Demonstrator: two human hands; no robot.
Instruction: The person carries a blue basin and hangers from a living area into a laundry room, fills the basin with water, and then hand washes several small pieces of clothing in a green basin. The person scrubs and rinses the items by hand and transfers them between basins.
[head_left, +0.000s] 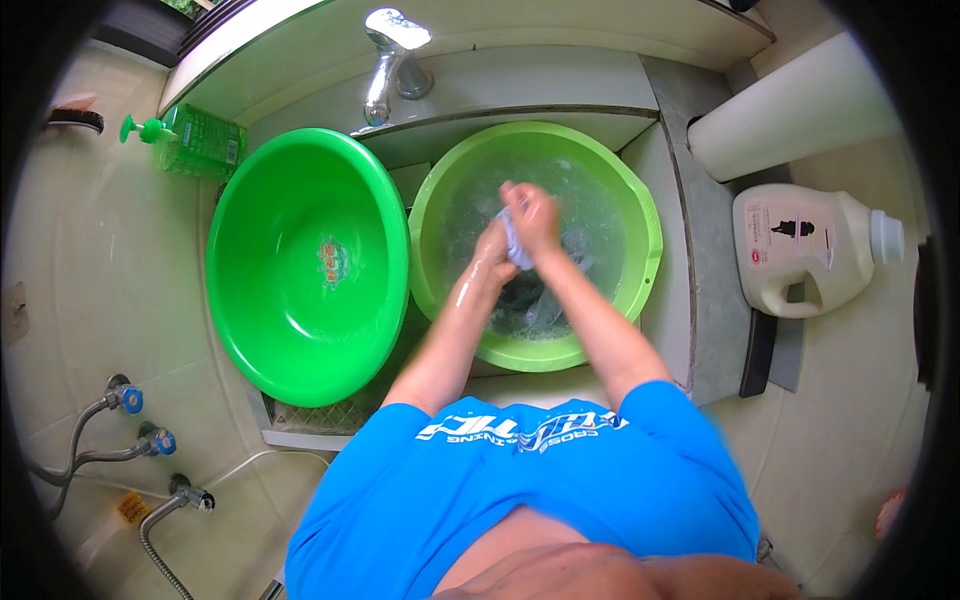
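Both my hands grip a light lavender wet cloth just above the water in a lime-green plastic basin. My left hand has hold of its left side, and water glistens on that wrist. Pressed against the cloth from the right is my right hand, its fingers curled and blurred. Cloudy, sudsy water partly fills the basin. Dark and grey wet fabric lies in it below my wrists, partly hidden by my forearms.
A bright green basin tilts beside it on the left. Behind stands a chrome faucet. A green pump bottle is at the far left, a cream detergent jug on the right ledge. Several valves with hoses line the left wall.
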